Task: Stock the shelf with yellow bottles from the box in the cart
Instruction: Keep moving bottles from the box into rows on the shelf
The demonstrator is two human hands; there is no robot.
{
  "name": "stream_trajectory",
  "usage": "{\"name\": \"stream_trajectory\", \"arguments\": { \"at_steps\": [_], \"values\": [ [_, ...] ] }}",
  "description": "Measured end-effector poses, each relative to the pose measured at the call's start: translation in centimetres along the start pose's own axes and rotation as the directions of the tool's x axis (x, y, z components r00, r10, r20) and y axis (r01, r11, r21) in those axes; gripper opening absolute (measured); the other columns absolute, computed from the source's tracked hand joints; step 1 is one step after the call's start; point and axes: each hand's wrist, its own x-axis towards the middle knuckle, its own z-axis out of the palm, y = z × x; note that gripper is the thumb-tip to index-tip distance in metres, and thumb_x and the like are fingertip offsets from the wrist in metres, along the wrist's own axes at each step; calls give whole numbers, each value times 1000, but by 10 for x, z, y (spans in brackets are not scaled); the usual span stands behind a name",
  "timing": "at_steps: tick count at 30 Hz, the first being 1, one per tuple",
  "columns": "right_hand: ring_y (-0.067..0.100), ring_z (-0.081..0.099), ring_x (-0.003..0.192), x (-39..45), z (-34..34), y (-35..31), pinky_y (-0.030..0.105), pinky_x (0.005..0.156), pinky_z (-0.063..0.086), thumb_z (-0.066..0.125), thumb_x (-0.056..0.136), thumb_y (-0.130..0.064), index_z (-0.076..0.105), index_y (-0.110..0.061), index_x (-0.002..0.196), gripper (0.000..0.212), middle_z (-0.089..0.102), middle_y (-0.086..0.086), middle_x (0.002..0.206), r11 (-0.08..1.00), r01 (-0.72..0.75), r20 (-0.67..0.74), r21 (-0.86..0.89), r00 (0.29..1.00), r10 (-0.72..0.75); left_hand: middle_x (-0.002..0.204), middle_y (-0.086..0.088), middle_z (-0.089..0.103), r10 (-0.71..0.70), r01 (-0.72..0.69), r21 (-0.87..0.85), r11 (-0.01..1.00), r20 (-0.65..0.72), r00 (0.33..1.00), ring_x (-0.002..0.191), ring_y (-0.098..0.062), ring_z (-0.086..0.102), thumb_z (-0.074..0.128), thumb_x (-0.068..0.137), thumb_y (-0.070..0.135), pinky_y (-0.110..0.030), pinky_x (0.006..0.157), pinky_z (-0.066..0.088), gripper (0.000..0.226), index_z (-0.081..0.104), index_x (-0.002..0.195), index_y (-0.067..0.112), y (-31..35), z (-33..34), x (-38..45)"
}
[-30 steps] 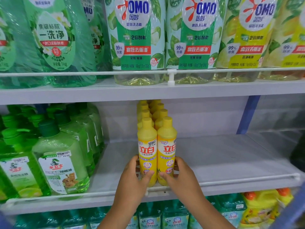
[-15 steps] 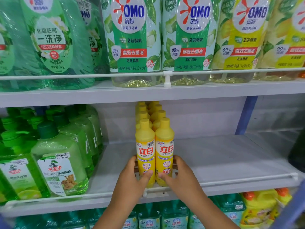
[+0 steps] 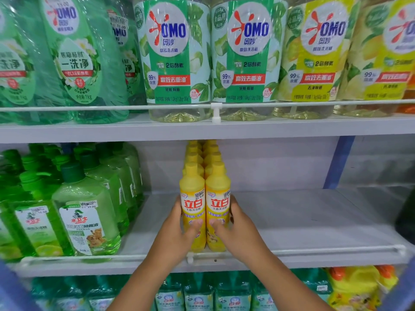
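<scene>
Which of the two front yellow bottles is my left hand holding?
The left front yellow bottle; your left hand wraps it, while the right hand grips its neighbour.

Both hands (image 3: 177,230) (image 3: 238,230) forward, thumbs inward

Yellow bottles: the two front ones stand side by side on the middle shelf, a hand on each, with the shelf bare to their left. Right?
Not quite. In the head view, the two front yellow bottles stand side by side on the middle shelf, left hand and right hand on them, but green bottles fill the left; the bare stretch is right.
</scene>
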Motion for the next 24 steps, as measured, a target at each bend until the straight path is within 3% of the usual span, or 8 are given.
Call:
{"name": "stream_trajectory", "arguments": {
  "at_steps": [4, 7, 9, 10, 13, 16, 19, 24],
  "values": [
    [4, 60, 115, 2, -4, -4, 22, 94, 49, 63, 93, -29, 42, -40, 140, 53, 61, -18, 132, 999, 11, 37, -47, 999, -9, 124, 21, 64, -41, 42, 41, 998, -20, 999, 104, 7, 63, 63, 94, 33, -29, 84, 58, 60, 35, 146, 40, 6, 2, 1],
    [8, 60, 118, 1, -6, -6, 21, 92, 46, 61, 93, -28, 42, -37, 142, 53, 60, -15, 134, 996, 27, 42, -80, 999, -24, 121, 21, 62, -48, 50, 83, 995, -23, 999, 93, 16, 61, 62, 96, 33, -13, 71, 54, 55, 36, 143, 40, 15, 4, -4],
    [10, 59, 119, -1, -8, -6, 22, 91, 45, 61, 93, -29, 42, -35, 142, 53, 59, -13, 136, 996, 27, 52, -87, 998, -23, 117, 21, 62, -65, 67, 96, 993, -24, 998, 88, 18, 62, 63, 95, 30, -10, 67, 52, 55, 35, 141, 41, 19, 5, -7],
    [11, 59, 119, -2, -10, -6, 24, 91, 46, 61, 93, -30, 42, -34, 142, 53, 59, -12, 136, 996, 18, 57, -88, 998, -13, 117, 20, 63, -78, 81, 112, 990, -36, 996, 88, 15, 63, 64, 95, 32, -13, 71, 52, 54, 36, 140, 42, 22, 5, -8],
    [13, 59, 121, -9, -16, -5, 29, 95, 49, 59, 95, -38, 41, -33, 141, 50, 59, -9, 137, 994, 11, 75, -109, 997, -3, 125, 14, 63, -102, 117, 173, 978, -95, 990, 107, -7, 64, 64, 92, 42, -38, 91, 54, 46, 40, 131, 43, 25, 8, -15],
    [14, 56, 124, -23, -25, -5, 29, 92, 47, 57, 97, -43, 39, -36, 143, 50, 57, -8, 139, 984, 45, 102, -172, 994, -28, 129, 16, 59, -61, 84, 230, 969, -107, 992, 114, -10, 60, 61, 94, 42, -37, 91, 50, 48, 34, 133, 44, 33, 9, -26],
    [17, 49, 131, -44, -34, -9, 27, 92, 40, 55, 99, -43, 29, -36, 152, 59, 50, -2, 146, 965, 59, 138, -256, 990, -24, 132, 22, 49, -22, 39, 302, 953, -59, 998, 117, -7, 53, 60, 95, 39, -31, 90, 46, 69, 17, 150, 41, 39, 6, -42],
    [20, 29, 147, -83, -41, -16, 30, 115, 29, 50, 101, -46, 26, -23, 157, 65, 33, 6, 160, 908, 48, 120, -415, 993, 3, 164, -2, 20, -18, 5, 517, 856, 21, 1000, 147, -24, 28, 55, 96, 46, -44, 113, 38, 79, 8, 158, 34, 34, -5, -70]
  ]
}}
